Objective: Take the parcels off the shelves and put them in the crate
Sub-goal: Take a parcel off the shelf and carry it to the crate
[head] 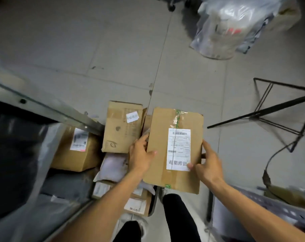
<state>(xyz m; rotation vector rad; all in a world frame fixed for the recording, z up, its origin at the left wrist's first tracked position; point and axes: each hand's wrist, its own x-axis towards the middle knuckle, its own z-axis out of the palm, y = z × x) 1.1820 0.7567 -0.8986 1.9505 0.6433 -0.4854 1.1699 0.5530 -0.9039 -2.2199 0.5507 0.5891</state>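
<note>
Above the floor, box in both hands.
My left hand grips its 9 o'clock edge, right hand its 3 o'clock edge, thumbs on top.

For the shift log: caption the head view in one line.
Left hand and right hand hold a labelled cardboard parcel over the floor, beside other parcels by the shelf.

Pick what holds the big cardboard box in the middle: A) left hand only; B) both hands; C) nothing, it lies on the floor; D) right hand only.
B: the left hand grips the left edge of the box, the right hand its right edge, thumbs on top.
</note>
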